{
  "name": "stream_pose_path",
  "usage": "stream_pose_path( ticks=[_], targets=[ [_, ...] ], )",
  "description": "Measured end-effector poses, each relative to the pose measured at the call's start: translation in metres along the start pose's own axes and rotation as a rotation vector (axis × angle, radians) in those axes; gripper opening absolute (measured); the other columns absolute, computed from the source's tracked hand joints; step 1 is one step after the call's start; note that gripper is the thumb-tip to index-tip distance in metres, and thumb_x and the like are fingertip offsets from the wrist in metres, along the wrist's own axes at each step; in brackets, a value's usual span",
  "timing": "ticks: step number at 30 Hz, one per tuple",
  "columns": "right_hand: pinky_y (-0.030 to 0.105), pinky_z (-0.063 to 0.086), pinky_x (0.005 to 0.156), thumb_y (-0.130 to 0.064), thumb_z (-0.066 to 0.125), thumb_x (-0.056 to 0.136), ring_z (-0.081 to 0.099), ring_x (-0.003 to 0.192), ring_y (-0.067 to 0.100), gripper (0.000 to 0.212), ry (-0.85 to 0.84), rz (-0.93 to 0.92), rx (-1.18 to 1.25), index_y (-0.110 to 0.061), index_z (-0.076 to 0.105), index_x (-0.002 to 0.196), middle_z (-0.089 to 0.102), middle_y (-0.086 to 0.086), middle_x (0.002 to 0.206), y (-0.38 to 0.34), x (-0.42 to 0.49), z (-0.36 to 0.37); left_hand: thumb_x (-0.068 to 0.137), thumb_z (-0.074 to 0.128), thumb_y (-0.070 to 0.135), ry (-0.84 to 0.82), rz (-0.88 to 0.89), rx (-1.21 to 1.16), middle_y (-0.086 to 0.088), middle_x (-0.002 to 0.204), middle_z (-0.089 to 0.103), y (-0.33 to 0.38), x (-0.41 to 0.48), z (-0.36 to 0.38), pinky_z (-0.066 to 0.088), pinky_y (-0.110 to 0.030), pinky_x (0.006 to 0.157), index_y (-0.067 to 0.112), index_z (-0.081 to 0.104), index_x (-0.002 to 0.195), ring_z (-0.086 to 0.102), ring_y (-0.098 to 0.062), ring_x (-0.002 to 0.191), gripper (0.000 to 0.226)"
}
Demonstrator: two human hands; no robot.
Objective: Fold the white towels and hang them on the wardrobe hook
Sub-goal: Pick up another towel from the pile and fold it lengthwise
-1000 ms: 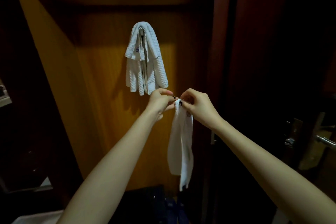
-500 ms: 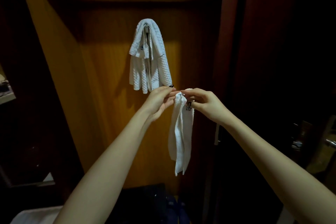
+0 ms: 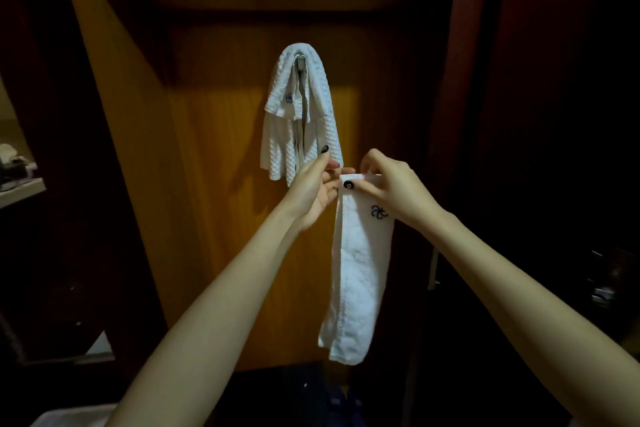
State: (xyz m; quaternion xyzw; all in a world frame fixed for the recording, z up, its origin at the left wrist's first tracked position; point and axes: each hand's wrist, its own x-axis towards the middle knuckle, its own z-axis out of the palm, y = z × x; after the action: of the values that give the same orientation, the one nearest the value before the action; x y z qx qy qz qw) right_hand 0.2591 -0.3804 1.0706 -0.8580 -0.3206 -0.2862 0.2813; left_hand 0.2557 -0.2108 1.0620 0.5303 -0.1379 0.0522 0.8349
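- The wooden wardrobe panel (image 3: 214, 218) stands behind both hands, lit amber at hand level and dark above them.
- The folded white towel (image 3: 360, 270) hangs as a long narrow strip straight down from the right hand (image 3: 394, 191). Its top edge is under that hand's thumb and its free end is far below the wrist, clear of everything.
- It looks light and limp. It has no stiffness of its own, so the fold will likely slide open unless all layers are caught together.
- The best hold is probably the top edge for now, then the middle of the strip, so it can be draped with even halves.
- A waffle-weave towel (image 3: 311, 135) is already hung. It lies above and just behind the left hand (image 3: 311, 191), its lower edge at that hand's fingertips.
- The right hand pinches the strip's top, with the thumb pressed on the front and the fingers curled over behind.
- The left hand is mostly open, thumb raised apart and fingers reaching to the strip's top left corner. It seems to steady the strip rather than grip it.
- The metal hook (image 3: 300, 61) sits well above both hands, wrapped by the hung towel, so little room shows.
- A dark embroidered monogram (image 3: 378, 211) lies just below the right thumb.
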Motion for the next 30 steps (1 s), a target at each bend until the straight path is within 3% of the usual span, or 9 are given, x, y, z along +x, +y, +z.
stream_pose_path(
  ticks=[4, 7, 10, 12, 16, 19, 21, 24, 30],
  targets=[
    [0.021, 0.038, 0.052, -0.038, 0.065, 0.089, 0.048, 0.057, 0.001, 0.034, 0.057, 0.019, 0.143, -0.006, 0.051, 0.09, 0.054, -0.003, 0.069, -0.002, 0.007, 0.011, 0.1, 0.048, 0.026, -0.025, 0.041, 0.106, -0.005, 0.082, 0.068, -0.003, 0.007, -0.012, 0.055, -0.026, 0.071, 0.01, 0.053, 0.093, 0.066, -0.015, 0.076, 0.018],
    [0.023, 0.04, 0.052, -0.032, 0.067, 0.089, 0.047, 0.057, 0.001, 0.029, 0.194, 0.115, 0.311, -0.007, 0.053, 0.084, 0.059, 0.003, 0.071, -0.003, 0.016, 0.016, 0.092, 0.061, 0.027, -0.083, 0.072, 0.457, 0.001, 0.068, 0.054, -0.017, 0.004, -0.028, 0.038, -0.02, 0.05, 0.012, 0.057, 0.094, 0.048, -0.008, 0.055, 0.015],
    [0.031, 0.044, 0.053, -0.034, 0.067, 0.089, 0.051, 0.06, 0.006, 0.029, 0.24, 0.139, 0.32, -0.011, 0.051, 0.083, 0.059, 0.001, 0.071, -0.003, 0.027, 0.015, 0.086, 0.07, 0.019, -0.119, 0.103, 0.497, -0.007, 0.084, 0.064, -0.035, 0.0, -0.04, 0.05, -0.029, 0.067, 0.01, 0.061, 0.092, 0.062, -0.019, 0.075, 0.015],
    [0.037, 0.047, 0.055, -0.034, 0.066, 0.09, 0.053, 0.064, 0.011, 0.03, 0.248, 0.127, 0.271, -0.008, 0.051, 0.084, 0.06, 0.008, 0.074, -0.004, 0.033, 0.014, 0.086, 0.069, 0.017, -0.141, 0.114, 0.504, 0.0, 0.085, 0.068, -0.04, -0.001, -0.043, 0.054, -0.024, 0.068, 0.012, 0.064, 0.092, 0.066, -0.012, 0.077, 0.01],
    [0.028, 0.045, 0.059, -0.028, 0.065, 0.091, 0.051, 0.061, 0.001, 0.027, 0.325, 0.12, 0.23, -0.004, 0.054, 0.086, 0.058, 0.003, 0.075, -0.002, 0.048, 0.011, 0.093, 0.057, 0.033, -0.212, 0.062, 0.666, 0.004, 0.065, 0.047, -0.046, -0.003, -0.048, 0.034, -0.019, 0.057, 0.01, 0.052, 0.077, 0.045, -0.006, 0.057, 0.028],
    [0.014, 0.039, 0.055, -0.028, 0.066, 0.09, 0.048, 0.059, -0.002, 0.027, 0.409, 0.174, 0.267, -0.004, 0.055, 0.085, 0.056, -0.001, 0.073, 0.006, 0.059, 0.005, 0.088, 0.065, 0.033, -0.23, -0.062, 0.653, -0.016, 0.096, 0.067, -0.056, -0.004, -0.06, 0.049, -0.04, 0.08, -0.001, 0.063, 0.1, 0.061, -0.023, 0.087, 0.036],
    [0.012, 0.036, 0.051, -0.028, 0.065, 0.09, 0.046, 0.058, -0.002, 0.026, 0.459, 0.21, 0.288, -0.007, 0.053, 0.082, 0.055, -0.002, 0.07, 0.014, 0.064, 0.001, 0.081, 0.071, 0.039, -0.239, -0.147, 0.65, -0.012, 0.103, 0.071, -0.06, -0.006, -0.066, 0.052, -0.041, 0.088, 0.003, 0.065, 0.105, 0.067, -0.024, 0.094, 0.043],
    [0.011, 0.034, 0.049, -0.029, 0.064, 0.088, 0.046, 0.057, -0.002, 0.025, 0.524, 0.256, 0.318, -0.011, 0.05, 0.079, 0.052, -0.007, 0.066, 0.026, 0.066, -0.001, 0.074, 0.072, 0.047, -0.245, -0.153, 0.601, -0.005, 0.104, 0.072, -0.059, -0.007, -0.072, 0.056, -0.033, 0.081, 0.007, 0.064, 0.11, 0.07, -0.022, 0.095, 0.054],
    [0.011, 0.03, 0.048, -0.029, 0.063, 0.088, 0.04, 0.053, -0.005, 0.028, 0.578, 0.304, 0.324, -0.024, 0.043, 0.069, 0.045, -0.011, 0.063, 0.045, 0.052, 0.008, 0.081, 0.074, 0.034, -0.118, 0.08, 0.66, 0.003, 0.092, 0.068, -0.038, -0.007, -0.094, 0.051, -0.019, 0.061, 0.017, 0.06, 0.103, 0.067, -0.007, 0.079, 0.031]
  ],
)
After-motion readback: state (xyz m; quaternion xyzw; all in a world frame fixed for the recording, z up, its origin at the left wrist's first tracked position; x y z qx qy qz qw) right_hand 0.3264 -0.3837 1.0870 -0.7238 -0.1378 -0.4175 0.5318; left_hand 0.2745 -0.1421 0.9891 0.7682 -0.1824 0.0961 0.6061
